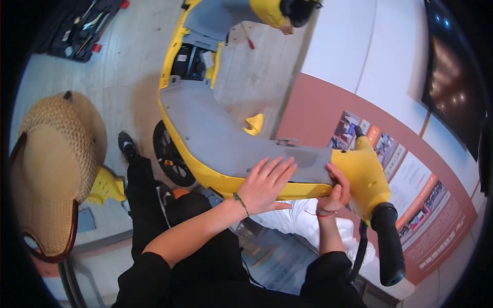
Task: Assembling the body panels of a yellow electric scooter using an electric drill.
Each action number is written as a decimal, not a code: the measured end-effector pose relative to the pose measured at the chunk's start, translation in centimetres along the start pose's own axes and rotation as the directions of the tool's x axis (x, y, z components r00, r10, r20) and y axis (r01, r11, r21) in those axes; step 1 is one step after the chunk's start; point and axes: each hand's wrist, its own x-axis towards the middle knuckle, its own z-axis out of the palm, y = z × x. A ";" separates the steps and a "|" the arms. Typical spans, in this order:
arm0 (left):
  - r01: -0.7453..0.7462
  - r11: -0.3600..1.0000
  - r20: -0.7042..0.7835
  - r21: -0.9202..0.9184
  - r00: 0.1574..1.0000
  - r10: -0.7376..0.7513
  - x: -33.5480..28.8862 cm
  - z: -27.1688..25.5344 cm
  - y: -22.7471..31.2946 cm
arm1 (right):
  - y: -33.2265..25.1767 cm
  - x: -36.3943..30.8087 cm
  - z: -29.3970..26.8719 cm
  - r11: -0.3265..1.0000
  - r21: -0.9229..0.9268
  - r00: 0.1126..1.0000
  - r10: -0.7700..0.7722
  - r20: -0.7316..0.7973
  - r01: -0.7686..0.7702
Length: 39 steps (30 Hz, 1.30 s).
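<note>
A yellow and grey scooter [205, 120] stretches from the top of the view to the right. My left hand [264, 187] lies palm down on its grey body panel [233, 143], fingers spread and stretched across the yellow rim. At the panel's right end, beside the yellow steering column [367, 172], my right hand [336, 192] has its fingers bent around the edge. The fingertips touch the corner of the panel; part of the grip is hidden. A black handlebar grip [389, 241] is close to my right forearm. Farther up, an open compartment [192, 64] shows dark parts and wires.
A wicker chair [56, 164] stands at left, with a yellow plastic part [108, 186] beside it. An open toolbox [82, 28] lies far left. Beyond the scooter are a screwdriver [250, 42] and a small yellow piece [253, 124]. White plastic wrapping [308, 220] sits below my hands.
</note>
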 end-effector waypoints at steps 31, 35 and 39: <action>0.070 0.989 0.255 0.134 0.962 -0.102 4.9 -1.0 1.8 | -3.6 -11.1 1.7 0.849 -0.243 0.851 0.361 -0.382 -0.470; 0.113 0.979 0.256 0.172 0.954 -0.155 5.1 -0.6 2.7 | 0.0 -11.3 6.5 0.678 0.231 0.401 0.637 -0.659 -0.697; 0.255 0.950 0.316 0.182 0.899 -0.302 5.0 -0.8 2.4 | -6.9 -1.2 5.8 0.500 0.174 0.379 0.803 -0.460 -0.849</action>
